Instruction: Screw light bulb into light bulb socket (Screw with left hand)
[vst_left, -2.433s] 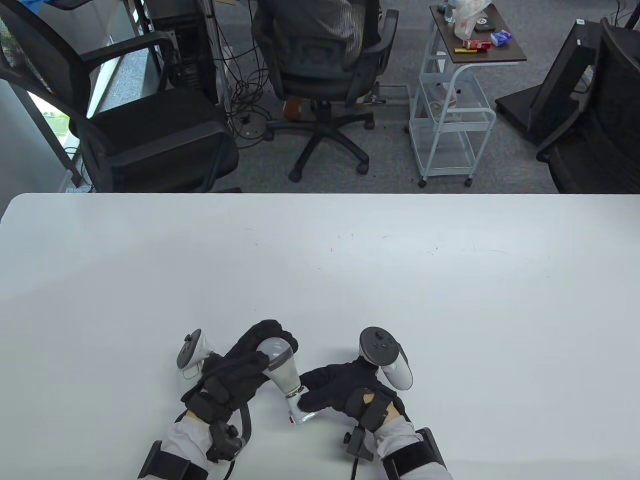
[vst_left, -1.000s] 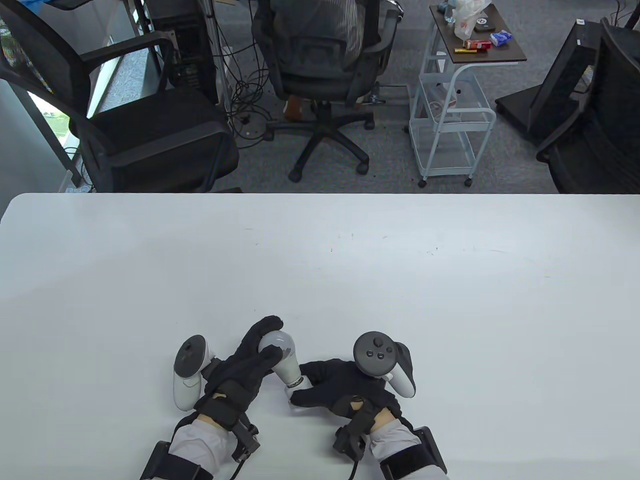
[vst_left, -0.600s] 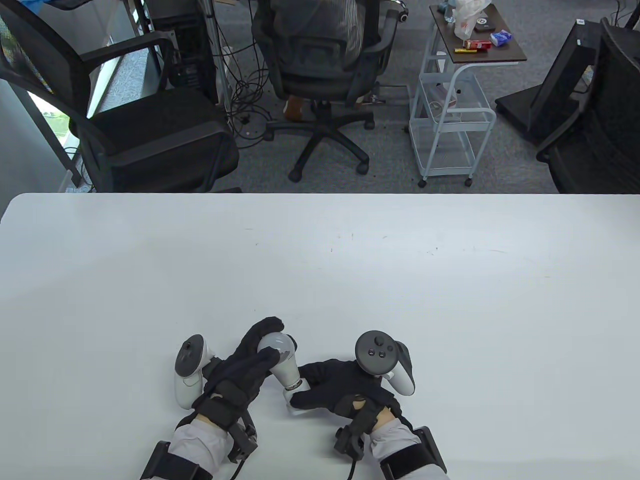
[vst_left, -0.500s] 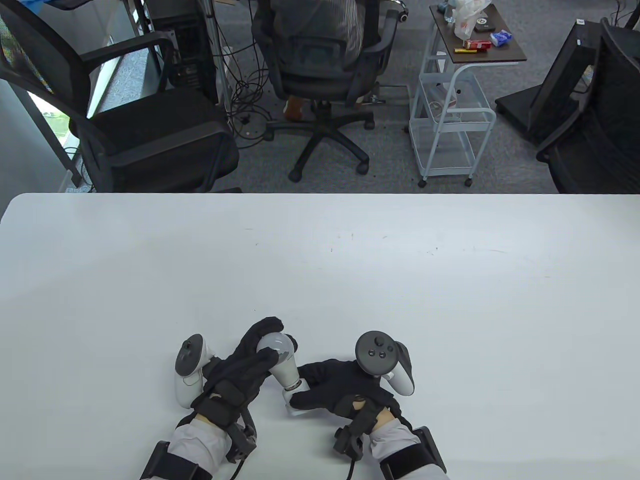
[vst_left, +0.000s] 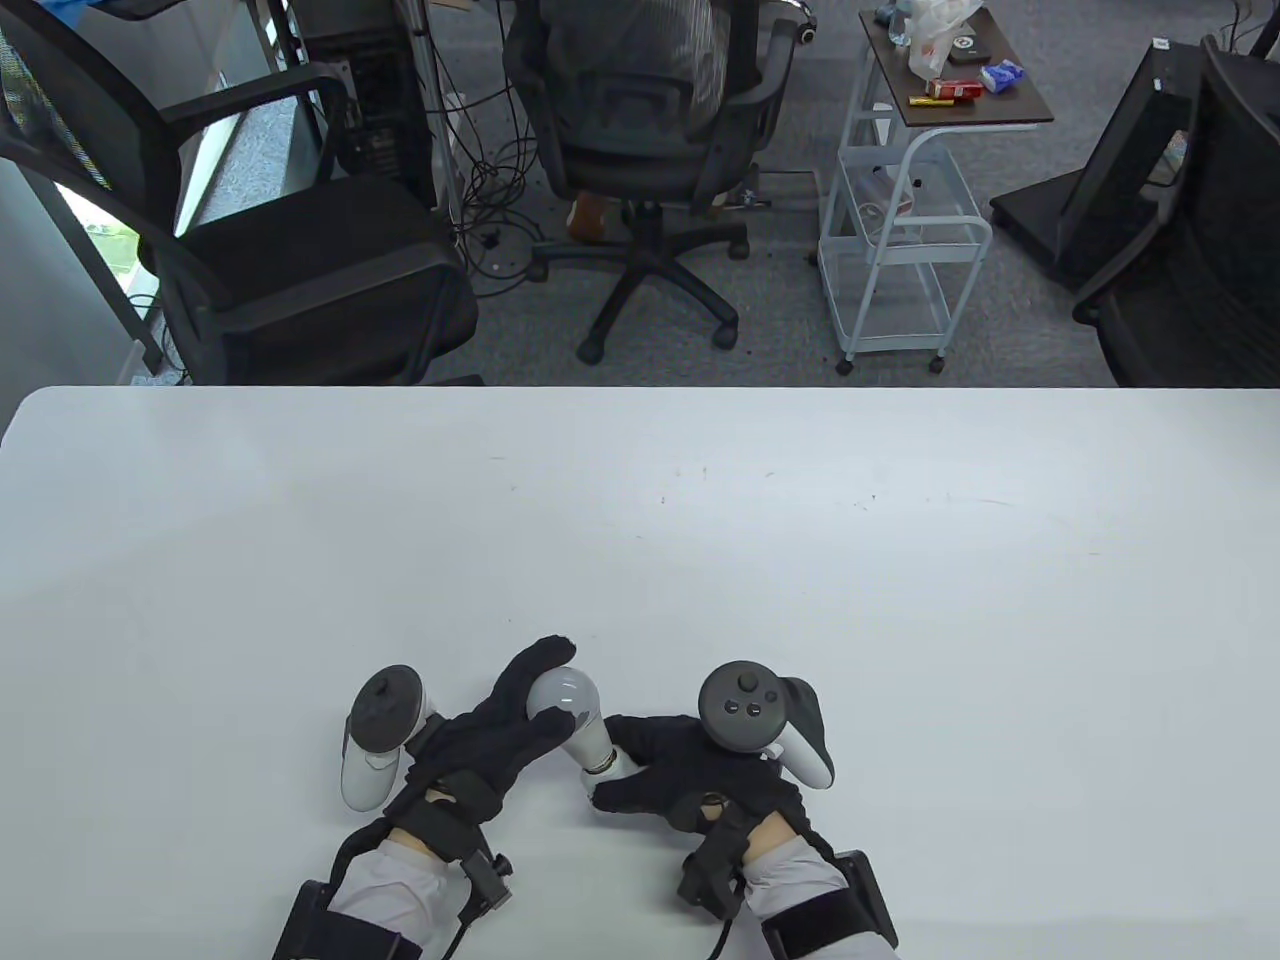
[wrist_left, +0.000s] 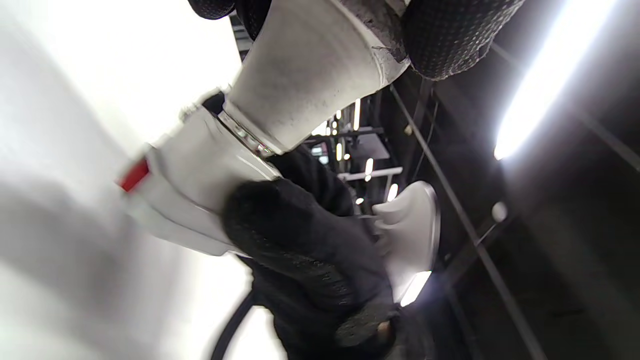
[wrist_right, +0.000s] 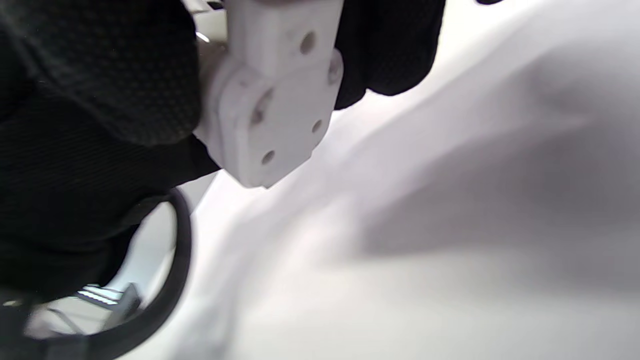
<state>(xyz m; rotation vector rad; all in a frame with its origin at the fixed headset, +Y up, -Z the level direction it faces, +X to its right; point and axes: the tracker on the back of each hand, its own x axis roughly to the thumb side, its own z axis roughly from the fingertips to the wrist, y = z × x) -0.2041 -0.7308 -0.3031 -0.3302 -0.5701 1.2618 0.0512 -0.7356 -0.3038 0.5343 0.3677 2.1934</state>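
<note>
Near the front edge of the white counter (vst_left: 640, 520), both gloved hands meet around one small assembly; the left hand (vst_left: 490, 735) reaches in from the lower left with its forearm angled toward the middle, fingers (vst_left: 540, 665) stretched up along the far side of the bulb (vst_left: 572, 700) and the thumb across its near side, so it grips the round glass end; the tracker sits on the back of that hand, pointing out to the left. The bulb leans, its dome up and to the left, its metal neck down and to the right, where it enters the socket (wrist_left: 195, 175); from the left wrist view the white cone of the bulb meets the socket at a silver collar, and a small red mark shows on the socket's side. The right hand (vst_left: 690, 775) lies low over the counter, palm down, wrapped around the socket and holding it; from the right wrist view the socket's flat base with its holes pokes out between the dark fingers (wrist_right: 390, 45), just above the counter.
</note>
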